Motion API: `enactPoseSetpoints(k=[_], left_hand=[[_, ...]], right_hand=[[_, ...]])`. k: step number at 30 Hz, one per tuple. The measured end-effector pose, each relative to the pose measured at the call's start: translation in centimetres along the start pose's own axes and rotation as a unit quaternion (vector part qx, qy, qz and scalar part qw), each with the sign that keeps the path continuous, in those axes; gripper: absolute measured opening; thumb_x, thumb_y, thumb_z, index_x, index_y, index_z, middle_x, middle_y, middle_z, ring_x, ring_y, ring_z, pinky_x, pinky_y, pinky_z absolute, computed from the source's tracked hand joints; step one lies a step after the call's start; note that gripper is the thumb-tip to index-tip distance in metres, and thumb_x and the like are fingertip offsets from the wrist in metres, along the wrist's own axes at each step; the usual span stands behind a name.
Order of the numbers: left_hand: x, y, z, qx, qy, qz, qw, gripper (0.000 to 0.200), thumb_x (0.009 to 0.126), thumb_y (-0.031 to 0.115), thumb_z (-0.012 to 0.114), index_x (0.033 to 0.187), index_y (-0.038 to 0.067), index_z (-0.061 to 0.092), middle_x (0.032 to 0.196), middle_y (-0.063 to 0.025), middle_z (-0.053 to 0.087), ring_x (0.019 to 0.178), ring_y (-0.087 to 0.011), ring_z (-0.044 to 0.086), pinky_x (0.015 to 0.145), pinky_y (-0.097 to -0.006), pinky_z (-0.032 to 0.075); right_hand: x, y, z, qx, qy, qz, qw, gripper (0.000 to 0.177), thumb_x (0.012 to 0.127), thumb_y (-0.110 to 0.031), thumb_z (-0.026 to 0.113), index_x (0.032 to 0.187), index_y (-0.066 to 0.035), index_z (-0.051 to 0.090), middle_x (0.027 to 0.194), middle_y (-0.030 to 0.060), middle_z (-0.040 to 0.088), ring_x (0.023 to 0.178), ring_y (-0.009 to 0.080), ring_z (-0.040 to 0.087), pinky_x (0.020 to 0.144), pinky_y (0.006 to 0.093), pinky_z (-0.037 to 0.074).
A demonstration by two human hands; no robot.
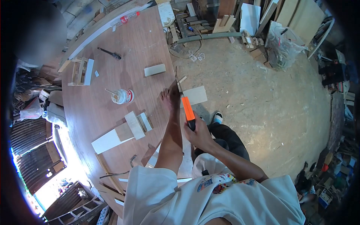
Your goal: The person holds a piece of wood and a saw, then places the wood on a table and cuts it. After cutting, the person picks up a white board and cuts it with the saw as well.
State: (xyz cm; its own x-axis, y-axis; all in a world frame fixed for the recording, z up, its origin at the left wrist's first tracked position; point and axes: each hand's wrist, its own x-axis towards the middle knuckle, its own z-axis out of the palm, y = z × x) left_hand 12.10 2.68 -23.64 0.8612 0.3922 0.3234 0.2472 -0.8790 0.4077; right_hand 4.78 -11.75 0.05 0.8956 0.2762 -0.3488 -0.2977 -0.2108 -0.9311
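My right hand (198,135) is closed around the black grip of a handsaw (188,108) with an orange and black handle. Its thin blade, seen almost edge-on, points away from me along the table's edge. My left hand (171,98) presses down at that edge, just left of the blade, its fingers bent against the tabletop. A narrow wood strip (182,79) sticks out past the blade over the floor and runs back toward my left hand, which covers the rest. A pale rectangular board (194,96) shows below, right of the saw.
On the brown table (146,41) are a wood block (155,70), a glue jar (127,96), a dark tool (110,53), a small wooden frame (81,71), joined boards (134,125) and a red-labelled bottle (129,17). A plastic bag (284,47) and wood scraps stand beyond the concrete floor (270,108).
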Motion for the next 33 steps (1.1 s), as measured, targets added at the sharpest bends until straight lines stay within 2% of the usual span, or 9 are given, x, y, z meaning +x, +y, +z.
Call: enactPoseSetpoints(k=[5, 7, 8, 10, 23, 26, 28, 31, 33], left_hand=[[0.2, 0.9, -0.6, 0.013, 0.021, 0.022, 0.999, 0.010, 0.074, 0.016, 0.066, 0.081, 0.010, 0.066, 0.082, -0.0068, 0.058, 0.086, -0.0280, 0.055, 0.083, -0.0413, 0.041], [0.4, 1.0, -0.3, 0.007, 0.027, 0.012, 1.000, 0.009, 0.073, 0.016, 0.066, 0.080, 0.010, 0.066, 0.081, -0.0068, 0.058, 0.086, -0.0284, 0.055, 0.082, -0.0414, 0.041], [0.1, 1.0, -0.4, -0.001, 0.029, 0.001, 1.000, 0.009, 0.073, 0.016, 0.066, 0.079, 0.010, 0.065, 0.080, -0.0068, 0.058, 0.085, -0.0287, 0.054, 0.082, -0.0414, 0.041], [-0.1, 0.4, -0.3, 0.006, 0.026, 0.006, 1.000, 0.008, 0.073, 0.016, 0.066, 0.078, 0.010, 0.065, 0.080, -0.0063, 0.057, 0.084, -0.0287, 0.054, 0.081, -0.0412, 0.041], [0.2, 0.7, -0.6, 0.029, 0.017, -0.004, 0.999, 0.007, 0.073, 0.017, 0.066, 0.078, 0.012, 0.067, 0.081, -0.0045, 0.059, 0.084, -0.0276, 0.055, 0.079, -0.0402, 0.042], [0.4, 1.0, -0.6, 0.019, 0.040, 0.008, 0.999, 0.007, 0.073, 0.017, 0.067, 0.079, 0.012, 0.067, 0.080, -0.0051, 0.058, 0.084, -0.0279, 0.055, 0.079, -0.0402, 0.041], [0.4, 0.9, -0.7, 0.015, 0.027, 0.010, 0.999, 0.007, 0.073, 0.017, 0.067, 0.079, 0.012, 0.067, 0.079, -0.0052, 0.058, 0.083, -0.0279, 0.055, 0.079, -0.0403, 0.041], [0.0, 0.7, -0.8, 0.001, 0.019, 0.011, 1.000, 0.007, 0.073, 0.016, 0.067, 0.079, 0.012, 0.067, 0.077, -0.0054, 0.058, 0.081, -0.0281, 0.055, 0.078, -0.0400, 0.041], [0.6, 0.5, -0.6, -0.006, 0.025, 0.008, 1.000, 0.007, 0.073, 0.016, 0.067, 0.079, 0.012, 0.067, 0.077, -0.0053, 0.058, 0.079, -0.0281, 0.055, 0.077, -0.0397, 0.041]], right_hand=[[0.6, 1.6, -0.1, -0.024, 0.034, -0.040, 0.998, 0.015, 0.082, -0.004, 0.056, 0.093, 0.001, 0.047, 0.070, 0.0092, 0.047, 0.064, 0.0132, 0.048, 0.060, 0.0303, 0.041], [0.8, 1.5, -0.6, -0.006, 0.021, -0.043, 0.999, 0.025, 0.080, -0.004, 0.058, 0.102, 0.001, 0.047, 0.071, 0.0168, 0.056, 0.064, 0.0330, 0.062, 0.059, 0.0379, 0.046], [0.8, 1.5, -0.4, -0.004, 0.018, -0.039, 0.999, 0.025, 0.080, -0.004, 0.058, 0.102, 0.001, 0.047, 0.071, 0.0168, 0.056, 0.064, 0.0330, 0.062, 0.059, 0.0379, 0.046], [1.4, 0.2, -0.1, 0.026, 0.019, -0.001, 0.999, 0.015, 0.082, -0.004, 0.055, 0.093, 0.001, 0.047, 0.069, 0.0096, 0.048, 0.062, 0.0123, 0.047, 0.059, 0.0298, 0.041], [1.2, 0.1, -0.4, -0.004, 0.034, -0.025, 0.999, 0.012, 0.082, -0.003, 0.054, 0.091, 0.000, 0.047, 0.066, 0.0071, 0.047, 0.061, 0.0132, 0.047, 0.059, 0.0292, 0.041], [0.2, -0.6, -0.8, -0.003, 0.013, -0.042, 0.999, 0.017, 0.081, -0.004, 0.057, 0.094, 0.001, 0.048, 0.070, 0.0152, 0.053, 0.062, 0.0271, 0.057, 0.061, 0.0358, 0.045], [0.5, -0.8, -0.7, 0.044, 0.008, 0.021, 0.999, 0.016, 0.081, -0.004, 0.056, 0.094, 0.001, 0.047, 0.069, 0.0137, 0.051, 0.060, 0.0248, 0.054, 0.061, 0.0344, 0.044], [1.7, -0.7, 0.1, -0.011, 0.029, -0.012, 0.999, 0.011, 0.083, -0.003, 0.056, 0.089, -0.001, 0.046, 0.067, 0.0037, 0.043, 0.059, 0.0118, 0.044, 0.057, 0.0294, 0.041], [0.4, -1.8, 0.1, 0.001, 0.020, -0.021, 1.000, 0.011, 0.083, -0.004, 0.056, 0.088, -0.001, 0.046, 0.066, 0.0038, 0.043, 0.059, 0.0118, 0.044, 0.057, 0.0296, 0.041]])
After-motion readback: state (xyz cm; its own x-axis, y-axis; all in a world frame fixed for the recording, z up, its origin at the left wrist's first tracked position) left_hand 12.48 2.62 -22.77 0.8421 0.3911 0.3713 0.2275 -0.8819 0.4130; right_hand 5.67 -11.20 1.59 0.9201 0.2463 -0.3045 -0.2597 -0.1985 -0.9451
